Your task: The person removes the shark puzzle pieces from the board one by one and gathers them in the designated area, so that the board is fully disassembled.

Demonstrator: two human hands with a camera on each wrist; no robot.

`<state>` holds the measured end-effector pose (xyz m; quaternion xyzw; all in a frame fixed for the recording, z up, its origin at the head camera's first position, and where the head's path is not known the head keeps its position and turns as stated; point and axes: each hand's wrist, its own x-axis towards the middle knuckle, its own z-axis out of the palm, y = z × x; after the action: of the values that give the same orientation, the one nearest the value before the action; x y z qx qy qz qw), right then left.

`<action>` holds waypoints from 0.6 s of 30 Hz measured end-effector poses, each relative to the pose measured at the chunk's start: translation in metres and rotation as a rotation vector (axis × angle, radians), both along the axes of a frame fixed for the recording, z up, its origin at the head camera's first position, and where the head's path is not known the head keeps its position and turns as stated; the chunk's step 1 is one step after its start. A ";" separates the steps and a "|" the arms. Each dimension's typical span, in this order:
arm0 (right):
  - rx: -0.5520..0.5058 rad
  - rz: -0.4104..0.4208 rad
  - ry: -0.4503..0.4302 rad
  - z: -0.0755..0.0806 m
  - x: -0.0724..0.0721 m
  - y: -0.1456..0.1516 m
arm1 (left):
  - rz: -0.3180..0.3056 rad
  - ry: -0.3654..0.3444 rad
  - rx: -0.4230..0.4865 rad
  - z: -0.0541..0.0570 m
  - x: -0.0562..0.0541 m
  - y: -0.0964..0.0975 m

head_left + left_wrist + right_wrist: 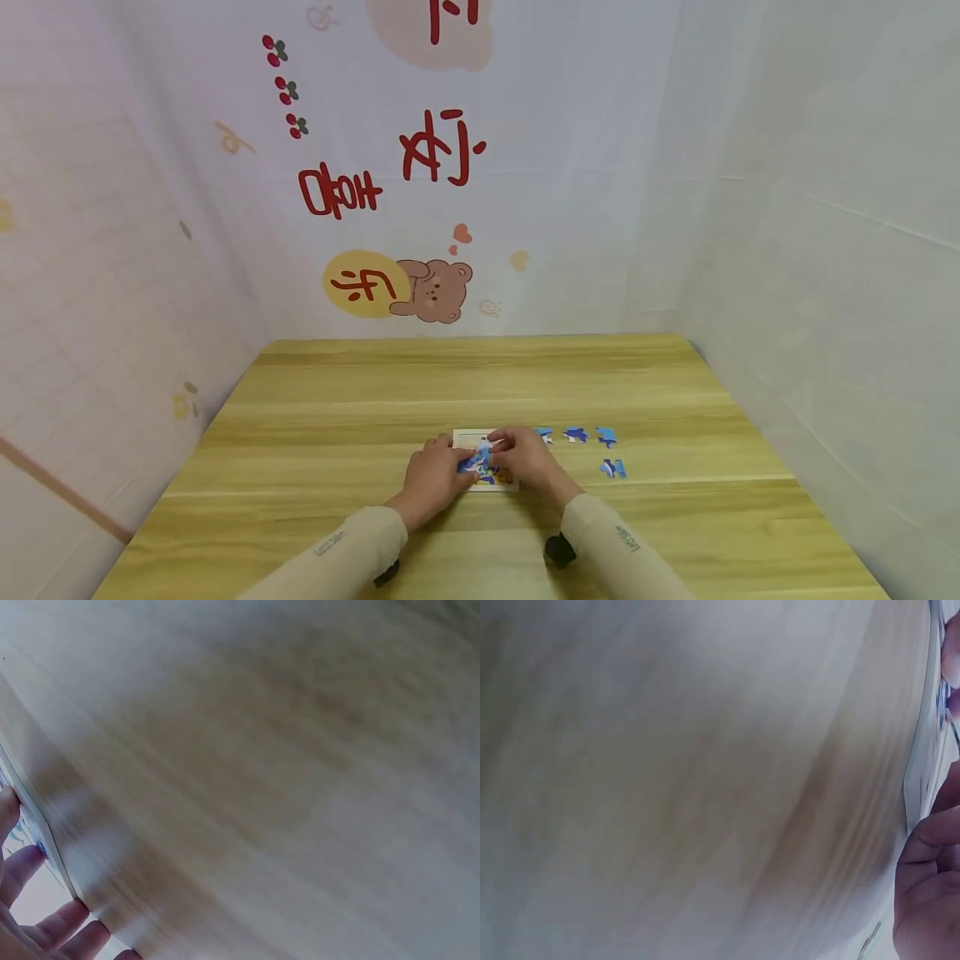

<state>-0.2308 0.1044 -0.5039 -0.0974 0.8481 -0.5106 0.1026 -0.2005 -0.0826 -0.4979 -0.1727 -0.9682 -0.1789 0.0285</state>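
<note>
Table (330, 417), wood-grain, under puzzle tray (468, 433) w/ pale rim. L hand (431, 475) at tray's L side, fingers spread & fairly straight, thumb over tray. R hand (525, 460) over tray's R side, thumb & finger pinching lt-blue pc (482, 450) above tray's mid. Blue/orange puzzle art (504, 477) inside tray. 4 loose pcs (576, 435) R of tray, nearest partly hidden by R hand.

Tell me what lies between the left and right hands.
The head view shows the board, with colourful pieces on it, between the left hand and right hand.
</note>
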 end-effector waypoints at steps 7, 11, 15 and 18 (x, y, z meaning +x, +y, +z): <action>-0.073 -0.005 -0.028 0.005 -0.002 0.017 | -0.006 0.005 0.000 0.001 -0.002 0.003; -0.088 -0.026 -0.036 0.005 -0.001 0.029 | -0.003 0.000 0.003 0.000 -0.002 0.003; -0.083 -0.042 -0.046 0.004 0.002 0.043 | 0.001 -0.003 -0.002 -0.002 -0.002 0.003; -0.081 -0.061 -0.051 0.005 0.005 0.054 | 0.002 0.006 -0.008 -0.003 -0.002 0.004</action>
<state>-0.2261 0.1588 -0.4990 -0.0625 0.8264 -0.5497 0.1047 -0.2021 -0.0783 -0.5005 -0.1722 -0.9690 -0.1744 0.0309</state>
